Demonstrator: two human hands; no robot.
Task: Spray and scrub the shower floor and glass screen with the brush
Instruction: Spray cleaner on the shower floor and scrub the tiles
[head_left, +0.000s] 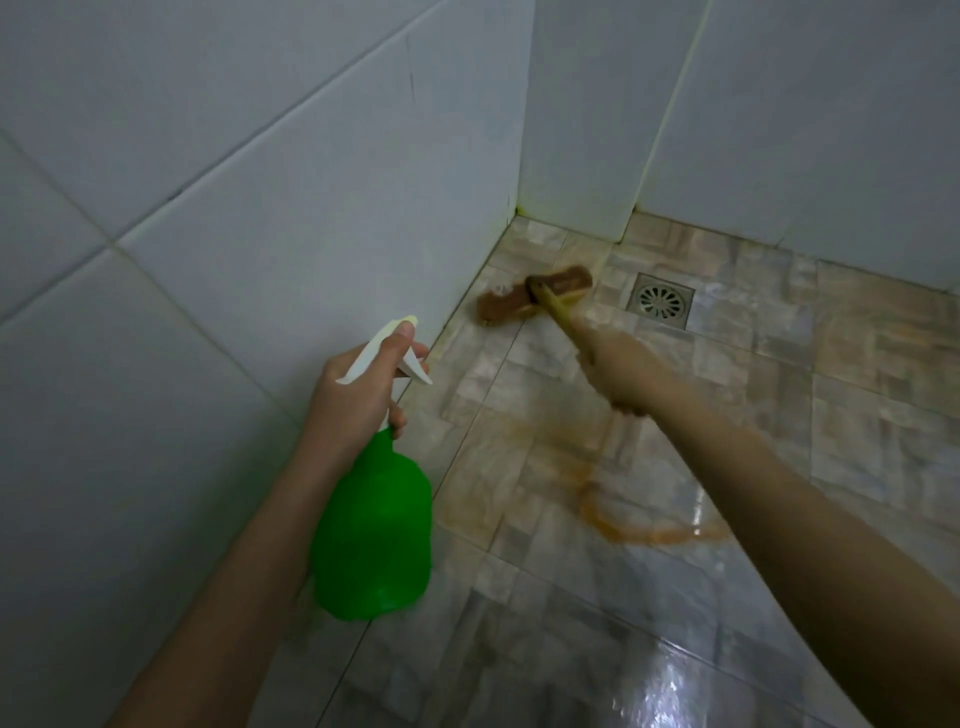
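Green plastic spray bottle (371, 525) clasped in left grip (358, 395), held aside, apparently for respraying. Scrubs wet tiled floor (857, 415) near corner with brown long-handled brush (535, 293) clenched in right grip (615, 371).

My brush (535, 293) sits on floor (779, 415) by left wall (208, 208), drain (661, 300) just right; bottle (371, 525) nearer, left.

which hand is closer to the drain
Right. The right hand, gripping the brush handle, is just down-left of the drain. The left hand holds the bottle much farther left, by the wall.
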